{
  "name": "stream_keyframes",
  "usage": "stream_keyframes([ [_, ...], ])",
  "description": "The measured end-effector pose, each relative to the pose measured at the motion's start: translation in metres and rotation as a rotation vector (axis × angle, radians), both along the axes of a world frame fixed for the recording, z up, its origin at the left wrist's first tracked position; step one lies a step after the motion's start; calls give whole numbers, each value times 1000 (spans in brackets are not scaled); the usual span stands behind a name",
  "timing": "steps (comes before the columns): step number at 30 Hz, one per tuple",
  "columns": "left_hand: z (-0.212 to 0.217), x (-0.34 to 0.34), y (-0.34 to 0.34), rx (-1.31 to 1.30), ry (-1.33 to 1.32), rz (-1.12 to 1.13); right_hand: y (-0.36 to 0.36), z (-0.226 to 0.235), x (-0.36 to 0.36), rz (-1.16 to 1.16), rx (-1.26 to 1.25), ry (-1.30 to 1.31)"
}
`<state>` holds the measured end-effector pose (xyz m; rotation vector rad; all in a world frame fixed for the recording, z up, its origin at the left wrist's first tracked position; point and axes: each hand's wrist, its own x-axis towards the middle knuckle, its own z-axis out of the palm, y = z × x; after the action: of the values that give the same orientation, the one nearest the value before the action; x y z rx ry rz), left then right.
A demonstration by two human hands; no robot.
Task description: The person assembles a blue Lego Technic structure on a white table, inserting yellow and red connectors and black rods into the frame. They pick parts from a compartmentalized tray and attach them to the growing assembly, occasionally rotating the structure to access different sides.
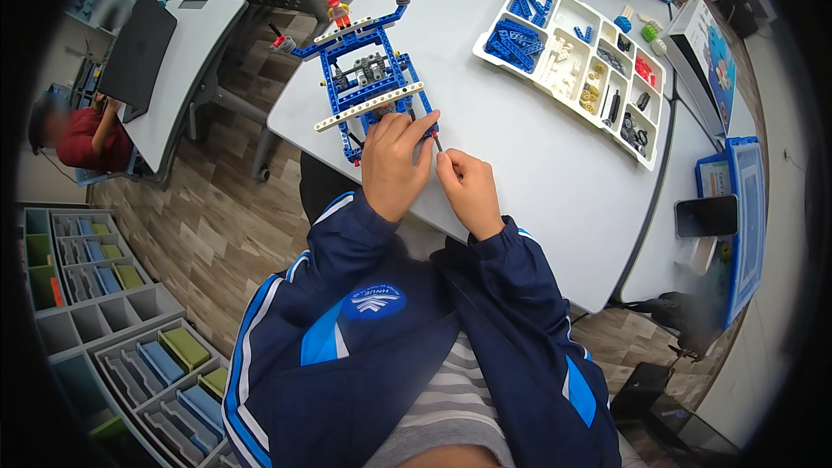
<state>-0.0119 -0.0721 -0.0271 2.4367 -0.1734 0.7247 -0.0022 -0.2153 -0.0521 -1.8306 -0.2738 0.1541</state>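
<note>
A building-brick model (378, 87) of blue beams lies on the white table, with white perforated beams across it and grey gears in its middle. A small red-capped figure (339, 12) sits at its far end. My left hand (394, 163) grips the model's near end, its fingers closed around the near right corner and hiding part of the frame. Just to the right, my right hand (471, 189) pinches a thin dark axle (438, 144) between thumb and forefinger. The axle's far tip meets the model's corner by a small red piece; whether it is inserted I cannot tell.
Right of the model, a white sorting tray (540, 78) holds blue, white, tan, black and red pieces in compartments. Beyond it stand a box (704, 61) and a phone (706, 217) leaning by a blue bin. A person in red (87, 139) sits at another table, left.
</note>
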Motion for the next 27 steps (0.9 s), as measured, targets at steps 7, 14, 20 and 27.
stream_keyframes([
  [7,0,3,-2,-22,-23,22,-7,-8,-9,125,295,367],
  [14,1,12,5,-2,31,19,-62,14,-37,132,491,675],
  [20,4,10,1,1,24,15,-131,35,1,-49,38,207],
  [27,3,5,-3,16,75,30,-220,43,113,-387,-580,-241],
])
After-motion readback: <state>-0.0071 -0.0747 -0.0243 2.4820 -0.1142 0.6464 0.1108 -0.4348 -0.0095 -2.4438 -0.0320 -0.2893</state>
